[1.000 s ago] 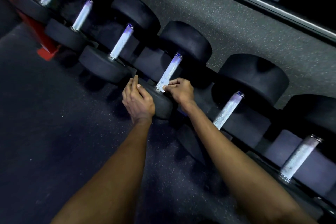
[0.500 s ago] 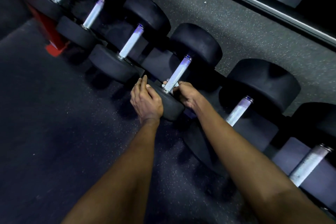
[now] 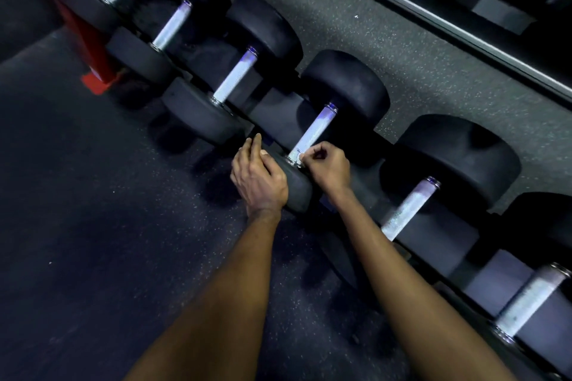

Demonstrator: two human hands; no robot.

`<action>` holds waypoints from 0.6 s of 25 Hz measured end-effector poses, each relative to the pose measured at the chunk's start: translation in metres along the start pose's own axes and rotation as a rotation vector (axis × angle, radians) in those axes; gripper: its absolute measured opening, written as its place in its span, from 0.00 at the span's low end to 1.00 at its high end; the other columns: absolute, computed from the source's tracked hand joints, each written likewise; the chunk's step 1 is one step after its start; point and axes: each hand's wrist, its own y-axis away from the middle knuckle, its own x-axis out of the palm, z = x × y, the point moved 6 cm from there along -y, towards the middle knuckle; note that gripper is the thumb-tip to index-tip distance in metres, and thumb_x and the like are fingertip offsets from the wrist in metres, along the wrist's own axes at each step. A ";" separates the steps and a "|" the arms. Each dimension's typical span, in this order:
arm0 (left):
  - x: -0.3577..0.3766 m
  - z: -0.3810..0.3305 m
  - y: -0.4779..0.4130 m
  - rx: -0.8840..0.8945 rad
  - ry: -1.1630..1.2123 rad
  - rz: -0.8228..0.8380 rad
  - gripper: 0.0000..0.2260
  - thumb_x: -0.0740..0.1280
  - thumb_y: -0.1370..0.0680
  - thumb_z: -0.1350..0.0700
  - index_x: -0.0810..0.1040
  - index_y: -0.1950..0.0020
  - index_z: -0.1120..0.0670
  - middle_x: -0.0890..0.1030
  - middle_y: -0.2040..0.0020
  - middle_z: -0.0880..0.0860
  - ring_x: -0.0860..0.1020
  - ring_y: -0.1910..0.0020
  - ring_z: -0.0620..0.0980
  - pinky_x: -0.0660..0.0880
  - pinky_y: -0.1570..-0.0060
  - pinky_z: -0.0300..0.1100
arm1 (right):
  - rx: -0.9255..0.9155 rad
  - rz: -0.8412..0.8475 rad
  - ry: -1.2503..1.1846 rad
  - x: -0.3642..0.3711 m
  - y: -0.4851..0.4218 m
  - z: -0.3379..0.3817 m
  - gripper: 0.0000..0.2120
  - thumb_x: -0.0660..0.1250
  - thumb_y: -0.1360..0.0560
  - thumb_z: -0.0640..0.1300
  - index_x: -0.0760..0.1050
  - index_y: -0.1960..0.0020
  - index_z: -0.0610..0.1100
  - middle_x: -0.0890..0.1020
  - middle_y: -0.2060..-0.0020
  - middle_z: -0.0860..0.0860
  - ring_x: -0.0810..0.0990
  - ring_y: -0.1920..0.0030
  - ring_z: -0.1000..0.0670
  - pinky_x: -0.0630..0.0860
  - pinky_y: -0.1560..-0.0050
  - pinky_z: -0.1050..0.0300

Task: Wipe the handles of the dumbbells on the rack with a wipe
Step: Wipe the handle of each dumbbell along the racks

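While the right hand [image 3: 326, 168] curls its fingers round a small white wipe [image 3: 299, 162], pinching it against the near end of a knurled silver handle [image 3: 315, 132], the left hand [image 3: 258, 178] rests with straight, close-set fingers on the front head [image 3: 298, 192] of the same black dumbbell. The low red-framed steel rack [image 3: 75, 25] holds six such dumbbells in view, side by side in a slanting row over the dark speckled rubber floor [image 3: 93, 226].

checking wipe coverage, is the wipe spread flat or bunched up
Bunched up: only a white wad of the wipe shows, pinched by the right hand against the near end of the handle.
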 end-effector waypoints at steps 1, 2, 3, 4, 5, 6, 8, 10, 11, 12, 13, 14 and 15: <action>0.000 0.000 0.000 0.005 0.001 0.002 0.25 0.51 0.20 0.49 0.75 0.26 0.53 0.75 0.28 0.54 0.70 0.29 0.56 0.68 0.32 0.58 | -0.065 -0.027 0.041 -0.002 0.002 0.006 0.04 0.74 0.31 0.44 0.79 0.60 0.48 0.83 0.63 0.56 0.82 0.60 0.56 0.75 0.53 0.64; 0.001 0.000 -0.001 0.009 0.000 0.005 0.25 0.51 0.19 0.50 0.75 0.27 0.53 0.75 0.28 0.55 0.71 0.29 0.56 0.68 0.33 0.58 | -0.144 -0.056 0.073 -0.003 0.004 0.012 0.03 0.73 0.31 0.43 0.80 0.59 0.47 0.83 0.61 0.55 0.81 0.59 0.54 0.75 0.52 0.64; 0.001 -0.001 -0.001 0.008 -0.001 0.003 0.24 0.52 0.19 0.50 0.75 0.27 0.54 0.75 0.28 0.55 0.71 0.29 0.56 0.68 0.33 0.58 | -0.220 -0.078 0.099 -0.004 0.005 0.018 0.03 0.73 0.30 0.42 0.80 0.57 0.47 0.82 0.59 0.52 0.81 0.59 0.54 0.74 0.52 0.67; 0.001 -0.003 -0.002 0.006 0.002 -0.005 0.24 0.52 0.19 0.50 0.75 0.27 0.54 0.75 0.28 0.55 0.71 0.29 0.57 0.68 0.33 0.58 | -0.285 -0.083 0.111 -0.004 0.004 0.024 0.04 0.73 0.30 0.40 0.81 0.56 0.46 0.80 0.57 0.50 0.79 0.60 0.55 0.72 0.53 0.71; 0.001 -0.004 -0.002 0.010 0.003 -0.010 0.24 0.52 0.19 0.50 0.75 0.27 0.54 0.76 0.29 0.55 0.71 0.30 0.57 0.69 0.33 0.58 | -0.331 -0.079 0.116 -0.004 0.003 0.027 0.04 0.73 0.29 0.39 0.81 0.54 0.45 0.78 0.55 0.49 0.78 0.60 0.58 0.70 0.54 0.76; 0.000 -0.003 -0.001 0.020 0.004 -0.016 0.24 0.52 0.19 0.50 0.76 0.27 0.54 0.76 0.29 0.55 0.72 0.30 0.57 0.69 0.33 0.58 | -0.375 -0.069 0.125 -0.004 0.002 0.033 0.04 0.72 0.28 0.39 0.81 0.53 0.44 0.76 0.54 0.48 0.77 0.60 0.60 0.68 0.54 0.78; 0.002 0.000 -0.002 0.020 0.003 -0.013 0.25 0.51 0.20 0.49 0.76 0.28 0.54 0.77 0.29 0.54 0.72 0.31 0.57 0.69 0.34 0.59 | -0.448 -0.041 0.162 -0.004 0.000 0.040 0.04 0.70 0.26 0.38 0.82 0.52 0.43 0.75 0.53 0.50 0.76 0.59 0.62 0.67 0.54 0.79; 0.005 0.000 -0.002 -0.001 -0.013 0.008 0.25 0.52 0.20 0.49 0.77 0.29 0.53 0.77 0.30 0.54 0.73 0.32 0.56 0.70 0.35 0.59 | -0.480 -0.022 0.201 -0.006 -0.001 0.043 0.05 0.69 0.25 0.38 0.82 0.51 0.43 0.76 0.53 0.50 0.76 0.58 0.60 0.67 0.55 0.78; 0.003 -0.001 -0.003 -0.008 -0.024 0.017 0.25 0.52 0.20 0.49 0.77 0.29 0.53 0.77 0.30 0.54 0.73 0.32 0.56 0.70 0.35 0.58 | -0.498 -0.015 0.223 -0.004 0.001 0.046 0.05 0.69 0.25 0.37 0.82 0.52 0.42 0.76 0.53 0.49 0.77 0.57 0.57 0.67 0.55 0.77; 0.000 -0.003 -0.004 -0.009 -0.032 0.030 0.25 0.52 0.20 0.49 0.77 0.29 0.53 0.77 0.30 0.54 0.73 0.32 0.56 0.69 0.34 0.58 | -0.513 -0.008 0.237 -0.003 0.002 0.049 0.04 0.69 0.25 0.36 0.82 0.52 0.41 0.77 0.53 0.48 0.78 0.56 0.54 0.67 0.55 0.76; -0.003 -0.005 -0.004 -0.008 -0.023 0.061 0.25 0.52 0.20 0.48 0.76 0.29 0.53 0.76 0.30 0.54 0.72 0.32 0.55 0.68 0.33 0.56 | -0.519 -0.003 0.251 -0.002 0.003 0.053 0.04 0.69 0.25 0.36 0.81 0.52 0.41 0.78 0.53 0.47 0.78 0.55 0.52 0.67 0.54 0.74; -0.006 -0.005 -0.006 -0.007 0.000 0.100 0.25 0.52 0.20 0.48 0.76 0.28 0.53 0.76 0.29 0.54 0.71 0.31 0.55 0.66 0.31 0.55 | -0.516 0.000 0.268 -0.001 0.003 0.055 0.04 0.69 0.26 0.35 0.82 0.52 0.40 0.78 0.53 0.46 0.79 0.54 0.50 0.67 0.54 0.71; -0.012 -0.004 -0.012 0.011 0.016 0.122 0.25 0.52 0.20 0.48 0.76 0.29 0.54 0.75 0.29 0.55 0.71 0.30 0.55 0.63 0.30 0.54 | -0.507 -0.005 0.288 0.000 0.002 0.056 0.04 0.69 0.26 0.35 0.82 0.53 0.40 0.78 0.53 0.45 0.79 0.53 0.48 0.67 0.53 0.69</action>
